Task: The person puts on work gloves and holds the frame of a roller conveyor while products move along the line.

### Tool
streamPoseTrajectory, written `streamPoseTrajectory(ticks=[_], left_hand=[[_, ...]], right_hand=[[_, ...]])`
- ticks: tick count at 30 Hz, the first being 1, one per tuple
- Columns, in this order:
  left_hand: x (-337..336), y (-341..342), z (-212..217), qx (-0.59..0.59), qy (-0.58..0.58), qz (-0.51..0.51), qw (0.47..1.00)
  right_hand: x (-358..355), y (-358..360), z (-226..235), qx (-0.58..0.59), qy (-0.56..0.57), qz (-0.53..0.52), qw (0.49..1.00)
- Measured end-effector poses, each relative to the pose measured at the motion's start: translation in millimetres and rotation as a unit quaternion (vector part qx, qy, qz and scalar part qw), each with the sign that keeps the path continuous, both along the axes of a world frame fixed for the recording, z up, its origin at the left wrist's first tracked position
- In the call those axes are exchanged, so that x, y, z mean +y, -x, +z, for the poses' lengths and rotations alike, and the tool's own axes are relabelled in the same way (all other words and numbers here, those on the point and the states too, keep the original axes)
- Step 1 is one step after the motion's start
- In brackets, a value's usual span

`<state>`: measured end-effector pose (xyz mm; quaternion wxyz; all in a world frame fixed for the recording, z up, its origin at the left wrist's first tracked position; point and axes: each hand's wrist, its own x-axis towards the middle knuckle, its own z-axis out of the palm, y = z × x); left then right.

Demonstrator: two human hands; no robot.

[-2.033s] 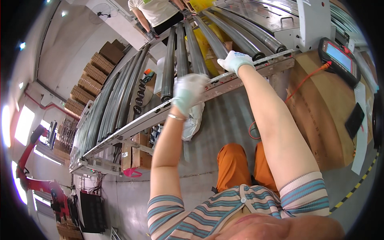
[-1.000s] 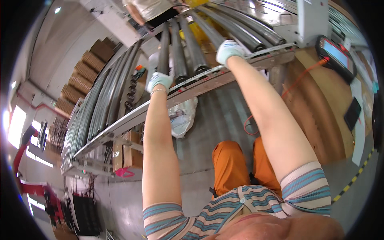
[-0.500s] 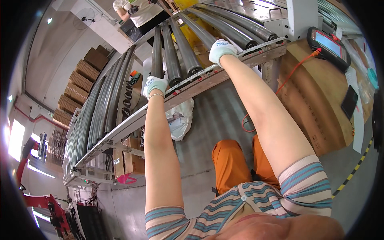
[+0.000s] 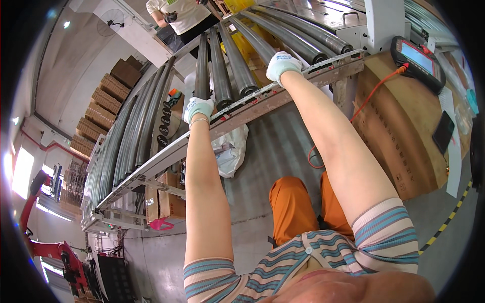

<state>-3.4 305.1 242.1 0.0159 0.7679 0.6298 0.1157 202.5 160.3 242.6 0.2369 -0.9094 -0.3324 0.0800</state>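
Both gloved hands rest on the near ends of long steel tubes (image 4: 220, 65) lying on a metal rack (image 4: 262, 103): left hand (image 4: 198, 108) fingers curled over one tube end, right hand (image 4: 282, 64) fingers together atop another. The tubes look heavy, stiff and smooth, best gripped at their ends. A plastic bag (image 4: 230, 151) hangs below; a handheld terminal (image 4: 417, 56) lies right; a co-worker (image 4: 182, 15) stands at the far end.

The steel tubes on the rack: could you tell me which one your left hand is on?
The left hand rests on the leftmost dark tube of the central group.
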Motion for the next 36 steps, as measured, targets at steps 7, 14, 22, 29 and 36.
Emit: streamPoseTrajectory(ticks=[7, 14, 22, 29, 36], left_hand=[[4.2, 0.8, -3.7, 0.002, -0.012, 0.0, 1.0], [8.0, 1.4, -5.8, 0.004, -0.018, -0.003, 1.0], [9.4, 2.6, -7.3, -0.014, -0.021, -0.002, 1.0], [5.6, 1.1, -2.0, -0.007, 0.008, -0.001, 1.0], [3.8, 1.1, -2.1, -0.014, 0.005, 0.018, 1.0]], right_hand=[[-4.5, 3.5, 2.9, 0.0, -0.004, -0.011, 1.0], [-6.7, 4.9, 4.8, -0.001, -0.002, -0.004, 1.0], [-3.8, 2.7, 4.6, 0.002, 0.001, -0.001, 1.0], [-2.5, -1.5, 1.7, 0.004, 0.003, 0.007, 1.0], [-1.4, -0.9, 2.6, 0.006, 0.013, 0.02, 1.0]])
